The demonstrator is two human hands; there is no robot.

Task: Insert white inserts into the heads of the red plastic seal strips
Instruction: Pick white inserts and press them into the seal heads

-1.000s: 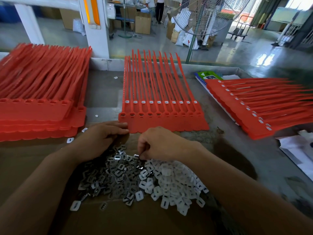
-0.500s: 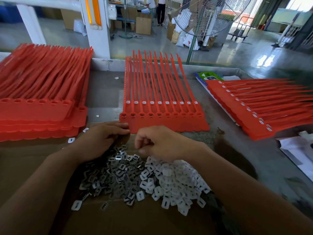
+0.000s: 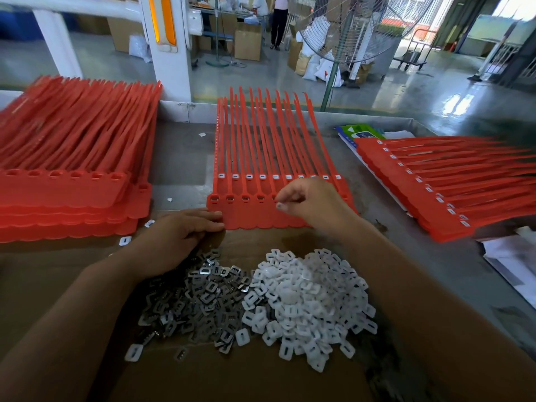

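A sheet of joined red seal strips (image 3: 261, 217) lies in the middle of the table, tails pointing away. Its upper layer carries a row of white inserts (image 3: 262, 176); the front row of heads (image 3: 229, 198) shows open holes. My right hand (image 3: 314, 201) hovers over the front heads near the fifth hole and pinches a small greyish insert at its fingertips. With its fingers straight, my left hand (image 3: 179, 236) rests against the sheet's front left corner. A heap of white inserts (image 3: 304, 297) and a heap of metal clips (image 3: 197, 297) lie on cardboard (image 3: 232, 372) near me.
A tall stack of red strip sheets (image 3: 63, 195) sits at the left, and another stack fitted with white inserts (image 3: 435, 195) fans out at the right. Loose inserts (image 3: 125, 241) lie by the left stack. White papers (image 3: 510, 256) are at the right edge.
My right hand has lifted off the heaps and moved forward over the red strip heads with a small piece pinched. The left hand has stayed by the sheet's corner.
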